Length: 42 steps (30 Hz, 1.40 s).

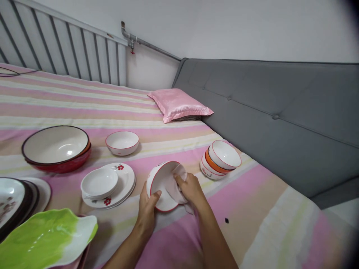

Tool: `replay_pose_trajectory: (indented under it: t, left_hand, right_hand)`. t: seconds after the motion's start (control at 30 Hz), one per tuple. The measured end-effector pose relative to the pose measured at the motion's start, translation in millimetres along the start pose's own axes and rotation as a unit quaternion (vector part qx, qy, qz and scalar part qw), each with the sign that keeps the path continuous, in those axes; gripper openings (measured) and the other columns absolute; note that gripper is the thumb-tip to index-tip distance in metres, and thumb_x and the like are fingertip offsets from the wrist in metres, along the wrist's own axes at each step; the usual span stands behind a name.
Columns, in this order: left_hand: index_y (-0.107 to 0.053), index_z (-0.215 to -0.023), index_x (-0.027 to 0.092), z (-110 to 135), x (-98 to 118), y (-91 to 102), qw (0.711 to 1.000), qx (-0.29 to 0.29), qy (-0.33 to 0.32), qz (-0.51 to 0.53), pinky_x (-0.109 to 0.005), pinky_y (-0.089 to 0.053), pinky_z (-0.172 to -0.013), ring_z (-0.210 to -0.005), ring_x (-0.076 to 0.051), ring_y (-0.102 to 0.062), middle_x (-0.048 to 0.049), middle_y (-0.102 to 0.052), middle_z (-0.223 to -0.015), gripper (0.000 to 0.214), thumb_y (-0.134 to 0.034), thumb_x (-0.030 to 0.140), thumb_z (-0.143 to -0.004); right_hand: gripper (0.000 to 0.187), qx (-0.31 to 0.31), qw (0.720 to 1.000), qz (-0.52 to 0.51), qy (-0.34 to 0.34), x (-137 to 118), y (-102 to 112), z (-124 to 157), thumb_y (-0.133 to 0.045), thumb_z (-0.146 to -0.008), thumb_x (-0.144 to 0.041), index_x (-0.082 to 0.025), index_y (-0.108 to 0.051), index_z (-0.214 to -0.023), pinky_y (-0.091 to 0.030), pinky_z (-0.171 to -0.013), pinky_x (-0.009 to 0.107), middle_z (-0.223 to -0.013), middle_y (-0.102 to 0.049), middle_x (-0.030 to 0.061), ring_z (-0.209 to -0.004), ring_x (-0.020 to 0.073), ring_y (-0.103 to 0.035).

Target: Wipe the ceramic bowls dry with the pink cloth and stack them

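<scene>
Tilted on its side, a white bowl (161, 186) with a red rim faces to the right. My left hand (148, 207) grips its near left side, thumb over the rim and fingers behind the wall. In my right hand (190, 188) is a pale pinkish cloth (175, 190), pressed against the inside and right rim of the bowl. The cloth's lower end hangs below my wrist. Right of my hands stands a stack of bowls (215, 168), white and orange, the top one tilted. Left of them, small white dishes (99, 183) sit on flowered plates (127, 179).
A red-rimmed bowl (122, 144) and large red bowls (60, 164) stand farther back on the striped bedsheet (252, 216). At the near left lie a green leaf-shaped dish (42, 235) and stacked plates (42, 190). A pink pillow (182, 102) leans near the grey headboard (260, 101).
</scene>
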State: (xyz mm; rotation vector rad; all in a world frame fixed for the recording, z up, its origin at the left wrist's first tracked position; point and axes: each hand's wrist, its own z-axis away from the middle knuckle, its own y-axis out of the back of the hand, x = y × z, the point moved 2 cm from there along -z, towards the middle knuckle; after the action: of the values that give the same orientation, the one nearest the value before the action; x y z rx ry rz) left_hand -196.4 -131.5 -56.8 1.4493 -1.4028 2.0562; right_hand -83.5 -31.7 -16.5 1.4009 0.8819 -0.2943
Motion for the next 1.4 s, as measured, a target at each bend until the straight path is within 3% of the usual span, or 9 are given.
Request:
replay_pose_trajectory:
  t: [0.1,0.2,0.3,0.43,0.57,0.73,1.0,1.23,1.4]
  left_hand:
    - [-0.052,-0.13,0.018,-1.4,1.5,1.2,0.998,0.028,-0.038,0.041,-0.035,-0.048,-0.092,-0.106,-0.027,-0.062,-0.0072,-0.069,-0.109,0.064,-0.07,0.033,-0.071]
    - [-0.052,-0.131,0.018,-3.2,4.3,-1.6,0.996,0.04,-0.017,0.081,-0.035,-0.048,-0.092,-0.107,-0.027,-0.062,-0.006,-0.071,-0.104,0.062,-0.068,0.033,-0.073]
    - [-0.054,-0.129,0.018,-4.6,6.8,-4.0,0.993,0.059,0.012,0.103,-0.034,-0.048,-0.093,-0.104,-0.026,-0.064,-0.0042,-0.073,-0.099,0.059,-0.068,0.033,-0.074]
    - [-0.056,-0.126,0.019,-4.9,8.0,-4.1,0.99,0.084,0.019,0.108,-0.034,-0.048,-0.092,-0.103,-0.025,-0.064,-0.0031,-0.072,-0.101,0.056,-0.069,0.033,-0.073]
    - [-0.057,-0.124,0.018,-4.6,5.6,-2.1,0.993,0.07,0.011,0.099,-0.034,-0.048,-0.092,-0.108,-0.026,-0.062,-0.0045,-0.071,-0.104,0.052,-0.066,0.032,-0.075]
    - [-0.056,-0.122,0.017,-4.7,1.5,3.0,0.997,0.053,-0.028,0.042,-0.033,-0.044,-0.098,-0.115,-0.025,-0.058,-0.0075,-0.067,-0.116,0.051,-0.067,0.032,-0.075]
    - [-0.051,-0.126,0.018,-0.4,2.3,1.2,1.0,-0.001,-0.028,0.005,-0.034,-0.047,-0.09,-0.104,-0.027,-0.061,-0.008,-0.066,-0.111,0.065,-0.073,0.036,-0.068]
    - [-0.053,-0.127,0.016,0.0,3.1,1.1,0.999,-0.029,-0.003,-0.018,-0.036,-0.047,-0.09,-0.102,-0.03,-0.062,-0.0094,-0.068,-0.107,0.071,-0.075,0.037,-0.062]
    - [-0.061,-0.121,0.017,-0.9,2.0,2.8,0.997,-0.058,0.034,-0.026,-0.039,-0.046,-0.095,-0.107,-0.032,-0.061,-0.0089,-0.072,-0.1,0.06,-0.072,0.034,-0.064]
  right_hand:
    - [0.031,-0.018,1.0,-0.009,0.018,-4.6,-2.5,4.8,-0.054,-0.084,-0.042,-0.018,-0.069,-0.072,-0.042,-0.058,0.027,-0.071,-0.071,0.0095,-0.071,0.023,-0.067]
    - [0.034,-0.006,1.0,0.003,0.028,-12.1,1.9,10.0,-0.059,-0.08,-0.048,-0.018,-0.067,-0.093,-0.045,-0.066,0.03,-0.085,-0.072,0.0101,-0.082,0.0256,-0.066]
    - [0.05,0.073,0.996,0.02,0.04,-17.6,10.9,11.6,-0.062,-0.076,-0.05,-0.018,-0.057,-0.115,-0.046,-0.078,0.036,-0.108,-0.067,0.0117,-0.095,0.0273,-0.063]
    - [0.043,0.191,0.977,0.041,0.082,-20.8,19.5,11.4,-0.064,-0.075,-0.044,-0.017,-0.06,-0.108,-0.042,-0.09,0.042,-0.112,-0.065,0.0124,-0.104,0.0295,-0.058]
    - [0.032,0.083,0.993,-0.054,0.07,-21.4,11.2,11.1,-0.058,-0.081,-0.034,-0.019,-0.059,-0.11,-0.046,-0.072,0.03,-0.093,-0.07,0.007,-0.08,0.0205,-0.065]
    - [0.021,0.0,0.997,0.046,0.067,-24.1,-3.4,12.0,-0.038,-0.091,-0.025,-0.017,-0.056,-0.096,-0.037,-0.06,0.027,-0.075,-0.068,0.0072,-0.072,0.0224,-0.063]
    - [0.029,0.051,0.993,0.067,0.086,-17.7,-8.3,7.5,-0.02,-0.097,-0.029,-0.018,-0.047,-0.098,-0.032,-0.058,0.027,-0.076,-0.065,0.0075,-0.071,0.0237,-0.063]
    - [0.034,0.091,0.982,0.13,0.103,-18.3,4.8,8.4,-0.021,-0.098,-0.031,-0.017,-0.052,-0.099,-0.029,-0.055,0.027,-0.076,-0.067,0.0072,-0.068,0.0233,-0.063]
    - [0.033,0.086,0.979,0.121,0.139,-18.9,14.9,10.5,-0.024,-0.098,-0.029,-0.02,-0.055,-0.106,-0.036,-0.061,0.028,-0.086,-0.07,0.0053,-0.078,0.0226,-0.066]
